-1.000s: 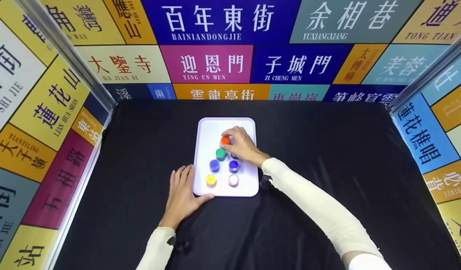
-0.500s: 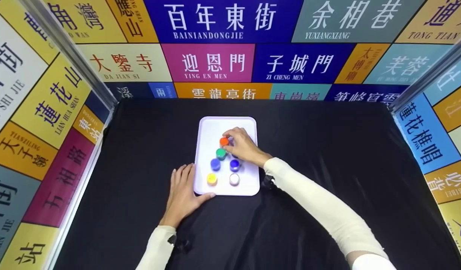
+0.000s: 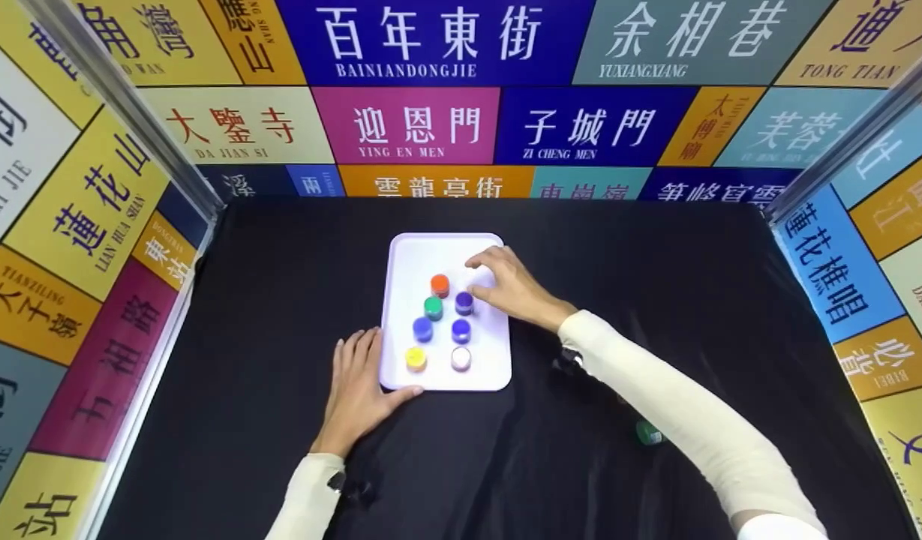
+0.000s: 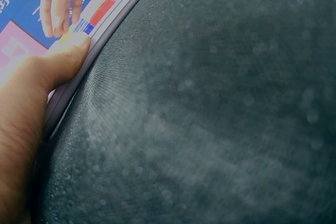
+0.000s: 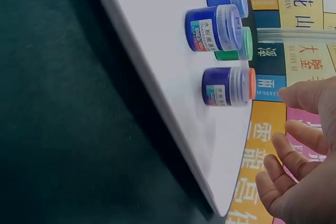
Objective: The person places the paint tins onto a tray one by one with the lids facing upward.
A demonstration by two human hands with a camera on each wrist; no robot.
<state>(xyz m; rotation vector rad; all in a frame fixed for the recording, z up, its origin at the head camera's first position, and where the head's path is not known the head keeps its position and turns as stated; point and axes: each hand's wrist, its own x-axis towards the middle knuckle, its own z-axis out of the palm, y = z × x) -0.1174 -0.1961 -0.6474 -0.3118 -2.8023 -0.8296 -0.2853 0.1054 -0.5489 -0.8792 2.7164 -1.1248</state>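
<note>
A white tray (image 3: 445,379) bears several small paint jars in two columns. The left column has an orange-lidded jar (image 3: 439,285) at the far end, then a green jar (image 3: 433,307), a blue jar (image 3: 422,328) and a yellow jar (image 3: 415,358). On the right stand a purple jar (image 3: 464,302), a dark blue jar (image 3: 461,331) and a pale-lidded jar (image 3: 461,358). My right hand (image 3: 513,289) hovers over the tray's right edge, thumb and fingers apart, holding nothing. My left hand (image 3: 359,386) rests against the tray's near left corner, fingers straight, thumb along the rim.
A green jar (image 3: 648,433) lies on the black cloth (image 3: 581,465) to the right, partly hidden by my right forearm. Sign-printed panels (image 3: 423,124) wall in the table at the back and both sides.
My right hand has let go of the orange-lidded jar and moved right, uncovering the purple jar. The green jar beside my forearm has come into view. My left hand stays at the tray corner.
</note>
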